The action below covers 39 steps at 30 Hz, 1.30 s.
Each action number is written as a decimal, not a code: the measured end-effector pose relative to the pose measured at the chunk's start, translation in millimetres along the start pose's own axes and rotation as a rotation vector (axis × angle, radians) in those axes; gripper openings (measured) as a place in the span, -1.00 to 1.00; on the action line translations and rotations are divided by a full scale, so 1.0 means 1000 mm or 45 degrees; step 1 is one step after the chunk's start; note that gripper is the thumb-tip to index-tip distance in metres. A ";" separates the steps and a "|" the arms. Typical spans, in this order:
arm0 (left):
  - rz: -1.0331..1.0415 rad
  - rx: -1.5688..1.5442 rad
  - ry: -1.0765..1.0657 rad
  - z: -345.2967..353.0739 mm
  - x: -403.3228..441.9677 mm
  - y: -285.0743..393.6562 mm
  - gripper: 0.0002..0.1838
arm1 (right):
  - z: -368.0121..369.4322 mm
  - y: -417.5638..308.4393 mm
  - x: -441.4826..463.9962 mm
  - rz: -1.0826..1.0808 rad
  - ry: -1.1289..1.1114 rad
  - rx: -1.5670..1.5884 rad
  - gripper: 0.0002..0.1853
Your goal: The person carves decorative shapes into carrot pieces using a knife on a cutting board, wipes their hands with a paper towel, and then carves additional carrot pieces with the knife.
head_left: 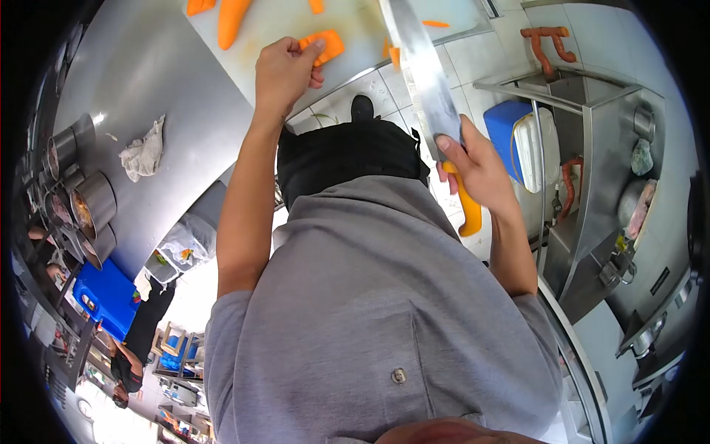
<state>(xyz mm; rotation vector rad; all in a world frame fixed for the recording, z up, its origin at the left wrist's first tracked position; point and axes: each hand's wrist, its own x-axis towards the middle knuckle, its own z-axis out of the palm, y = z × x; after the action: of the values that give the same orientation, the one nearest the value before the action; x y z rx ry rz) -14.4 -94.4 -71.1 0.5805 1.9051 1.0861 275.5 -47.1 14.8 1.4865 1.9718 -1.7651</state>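
Observation:
My left hand (pixel 290 74) is closed on a cut carrot piece (pixel 325 48), pinching it at the cutting board's near edge. Around the yellow handle (pixel 467 203) of a large knife (pixel 425 70), my right hand (pixel 477 166) is wrapped, with the thumb at the base of the blade. The wide blade points up and away over the white cutting board (pixel 355 22). A small orange piece (pixel 395 57) is beside the blade. Farther left on the board lie a longer carrot (pixel 232 22) and other carrot pieces.
A steel counter (pixel 148 81) at the left bears a crumpled cloth (pixel 143 151) and metal pots (pixel 94 203). A blue crate (pixel 107 296) and a person (pixel 129 362) are at lower left. At right are a blue cooler (pixel 506 140) and a steel sink unit (pixel 603 140).

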 end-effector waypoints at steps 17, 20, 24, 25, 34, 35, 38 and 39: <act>-0.099 0.142 -0.189 0.012 0.004 0.017 -0.61 | 0.030 0.073 0.026 0.153 -0.340 0.446 -0.57; -0.095 0.111 -0.193 0.012 0.005 0.017 -0.60 | 0.027 0.065 0.024 0.177 -0.361 0.462 -0.56; -0.106 0.192 -0.202 0.011 0.006 0.020 -0.61 | 0.024 0.060 0.025 0.225 -0.331 0.393 -0.57; -0.108 0.200 -0.218 0.010 0.007 0.019 -0.62 | 0.023 0.061 0.026 0.218 -0.344 0.375 -0.57; -0.120 0.147 -0.229 0.010 0.007 0.018 -0.64 | 0.025 0.043 0.042 0.173 -0.310 0.355 -0.59; -0.124 0.145 -0.224 0.010 0.007 0.018 -0.64 | 0.025 0.042 0.044 0.174 -0.317 0.352 -0.59; -0.120 0.142 -0.239 0.010 0.005 0.021 -0.66 | 0.028 0.041 0.052 0.172 -0.321 0.338 -0.57; -0.126 0.137 -0.244 0.010 0.005 0.021 -0.66 | 0.029 0.040 0.054 0.167 -0.321 0.360 -0.56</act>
<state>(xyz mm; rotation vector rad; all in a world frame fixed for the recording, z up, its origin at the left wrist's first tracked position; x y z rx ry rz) -9.4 -75.3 -58.4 0.6207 1.8121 0.8385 261.1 -45.7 -56.5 1.3463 1.5225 -2.1195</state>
